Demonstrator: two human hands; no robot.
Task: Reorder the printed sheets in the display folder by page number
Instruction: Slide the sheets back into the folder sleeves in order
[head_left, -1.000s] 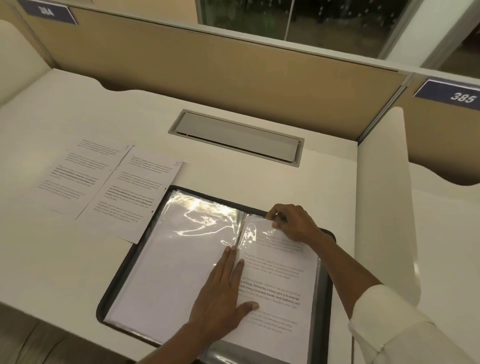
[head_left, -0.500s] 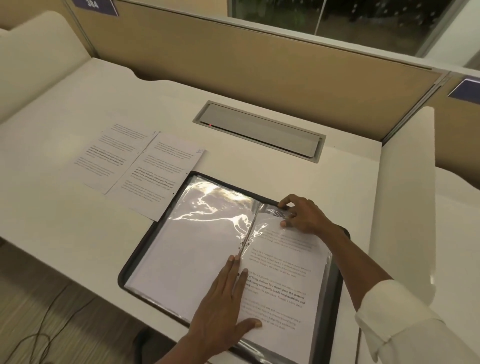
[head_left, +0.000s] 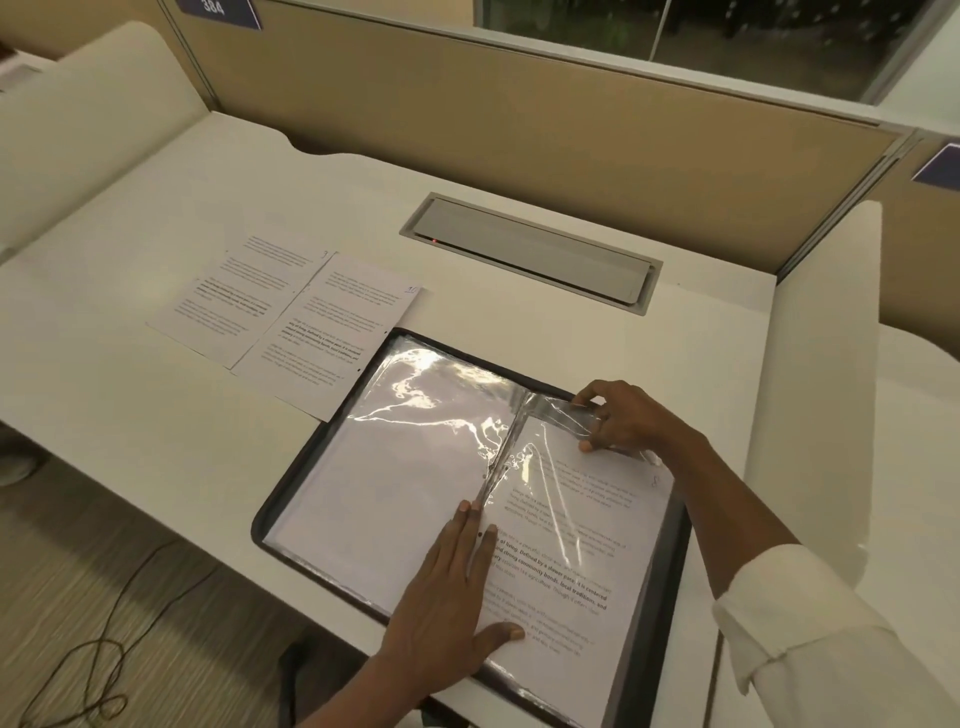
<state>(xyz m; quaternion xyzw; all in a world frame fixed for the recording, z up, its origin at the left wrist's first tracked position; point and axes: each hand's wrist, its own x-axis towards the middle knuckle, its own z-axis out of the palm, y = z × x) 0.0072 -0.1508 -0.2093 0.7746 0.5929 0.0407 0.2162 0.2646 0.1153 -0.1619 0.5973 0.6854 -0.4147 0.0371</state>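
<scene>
Display folder (head_left: 283, 493) lies open near-right on desk (head_left: 156, 395). Left hand (head_left: 447, 597), fingers flat, pins it by the spine. Right hand (head_left: 623, 415) pinches the plastic pocket (head_left: 556, 410) top, likely to free the printed sheet (head_left: 571, 551). Two loose sheets (head_left: 291, 312) lie far-left.

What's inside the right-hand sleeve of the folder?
A printed sheet of text lies inside the right-hand sleeve, whose top edge the right hand pinches. The left hand covers part of the sheet's left edge; anything behind the sheet is hidden.
</scene>
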